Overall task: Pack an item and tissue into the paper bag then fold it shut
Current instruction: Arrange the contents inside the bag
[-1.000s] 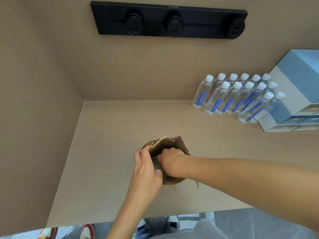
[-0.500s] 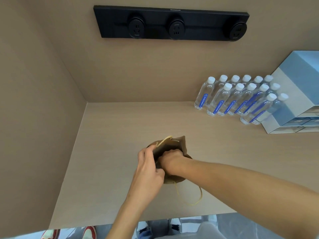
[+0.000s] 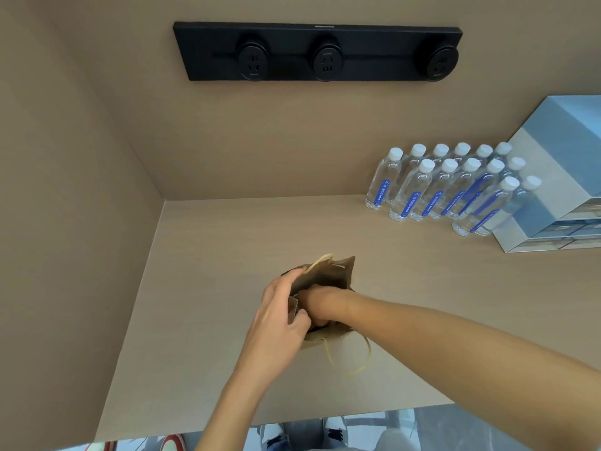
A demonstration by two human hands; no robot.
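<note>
The small brown paper bag (image 3: 328, 281) stands near the worktop's (image 3: 208, 255) front edge, its mouth pinched open by the left hand (image 3: 279, 315) so the right hand (image 3: 317, 304), grip hidden, reaches inside.

Light wood-grain counter (image 3: 227, 255) set in a beige alcove, side wall (image 3: 65, 222) on the left, back wall (image 3: 260, 141) behind. Black socket strip (image 3: 317, 52) mounted high on the back wall, three round outlets in a row. At the counter's far right, a cluster of clear water bottles (image 3: 452, 187), white caps, blue vertical labels, standing upright in rows close together; label text too small to read. Just right of them, touching or nearly so, a stack of pale blue and white boxes (image 3: 559, 190), partly cut off by the frame edge. Below the counter's front edge, grey floor (image 3: 455, 428) and shoes (image 3: 335, 431), one red and white pair (image 3: 172, 442) at lower left.
</note>
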